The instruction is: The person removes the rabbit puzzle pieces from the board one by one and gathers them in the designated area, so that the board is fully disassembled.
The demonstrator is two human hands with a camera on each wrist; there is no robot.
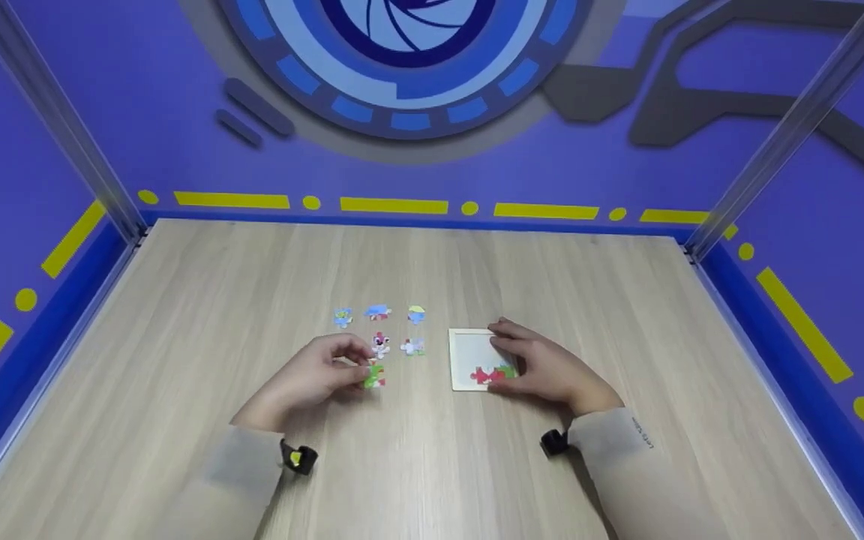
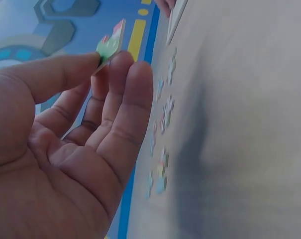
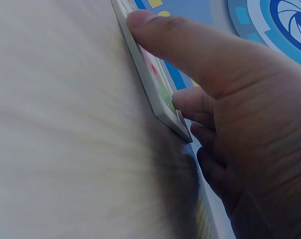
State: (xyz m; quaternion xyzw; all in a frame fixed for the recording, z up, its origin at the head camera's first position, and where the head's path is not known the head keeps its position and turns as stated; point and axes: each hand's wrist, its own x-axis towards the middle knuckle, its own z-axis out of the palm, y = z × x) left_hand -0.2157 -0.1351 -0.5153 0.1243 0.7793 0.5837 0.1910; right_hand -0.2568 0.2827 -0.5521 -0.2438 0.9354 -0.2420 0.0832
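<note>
My left hand point(image 1: 319, 371) pinches a green jigsaw piece point(image 2: 113, 47) with a red and white edge between thumb and fingertips. In the head view it is just in front of the loose pieces, one of them a white piece with a pink figure point(image 1: 380, 342). My right hand point(image 1: 548, 367) holds a pale, square puzzle tray point(image 1: 460, 360) at its right side, thumb at the near rim and fingers reaching over toward the far rim. Inside the tray, a red piece point(image 1: 484, 376) and a green piece point(image 1: 507, 370) lie along the near side, partly covered by the thumb.
Behind the left hand, blue jigsaw pieces point(image 1: 378, 311) lie in a row, with a white and blue piece point(image 1: 412, 346) closer to me. All rest on a wood-grain table point(image 1: 252, 277). Blue printed walls point(image 1: 402, 176) and metal posts point(image 1: 799, 127) enclose it.
</note>
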